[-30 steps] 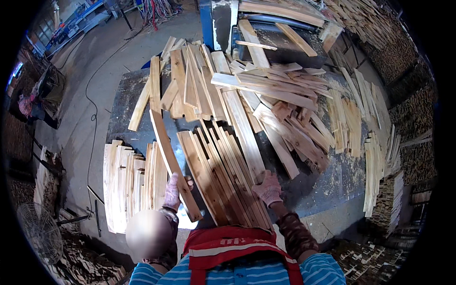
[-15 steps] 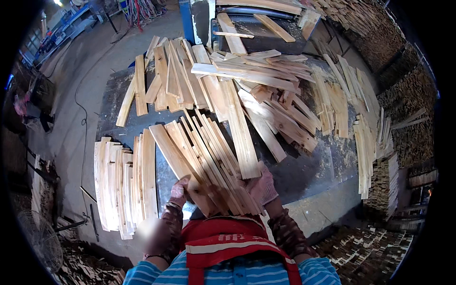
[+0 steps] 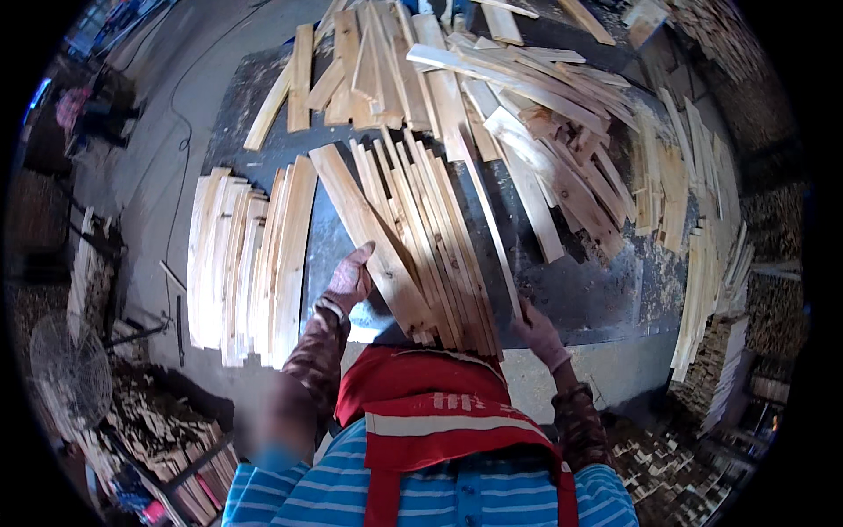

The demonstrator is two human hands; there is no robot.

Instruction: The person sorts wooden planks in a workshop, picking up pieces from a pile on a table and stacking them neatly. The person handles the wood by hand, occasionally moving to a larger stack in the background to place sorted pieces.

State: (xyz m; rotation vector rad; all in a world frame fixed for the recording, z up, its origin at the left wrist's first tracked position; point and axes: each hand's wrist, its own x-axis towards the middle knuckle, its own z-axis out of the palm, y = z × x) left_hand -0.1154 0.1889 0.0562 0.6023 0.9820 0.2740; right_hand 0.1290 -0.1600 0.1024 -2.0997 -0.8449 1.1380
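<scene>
Pale and wooden, a broad board (image 3: pixel 364 220) slants over the left side of the middle row (image 3: pixel 446 255) of slats, its left edge gripped by the left hand (image 3: pixel 353 274). The right hand (image 3: pixel 539 335) holds the near end of an edge-on board (image 3: pixel 493 228), right of that row. Another row (image 3: pixel 250 255) lies left on the dark table (image 3: pixel 584 303); a jumbled pile (image 3: pixel 549 110) lies farther off.

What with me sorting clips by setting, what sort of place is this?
Probably a woodworking shop or small timber mill: many boards spread across a dark worktable, more stacked wood at the right, and a large caged fan at the left.
</scene>
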